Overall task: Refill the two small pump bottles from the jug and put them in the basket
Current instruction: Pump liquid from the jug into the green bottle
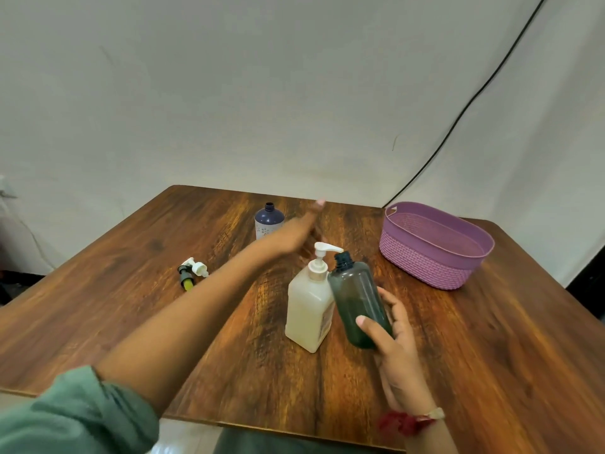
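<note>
Gripping the green bottle (pixel 357 296) with curled fingers (pixel 394 301), the right hand (pixel 396 348) is holding it tilted beside the jug (pixel 309 306). The left hand (pixel 296 232) (blurred, fingers straight) is hovering by the blue bottle (pixel 268 221) at eleven o'clock, the basket (pixel 425 260) sitting at two.

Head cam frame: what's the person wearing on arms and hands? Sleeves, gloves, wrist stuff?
No gloves: the left hand and right hand are bare. The left arm has a grey-green sleeve bunched at about the elbow, forearm uncovered. The right wrist carries a red thread band and beside it a pale beige strap; no sleeve shows there.
</note>
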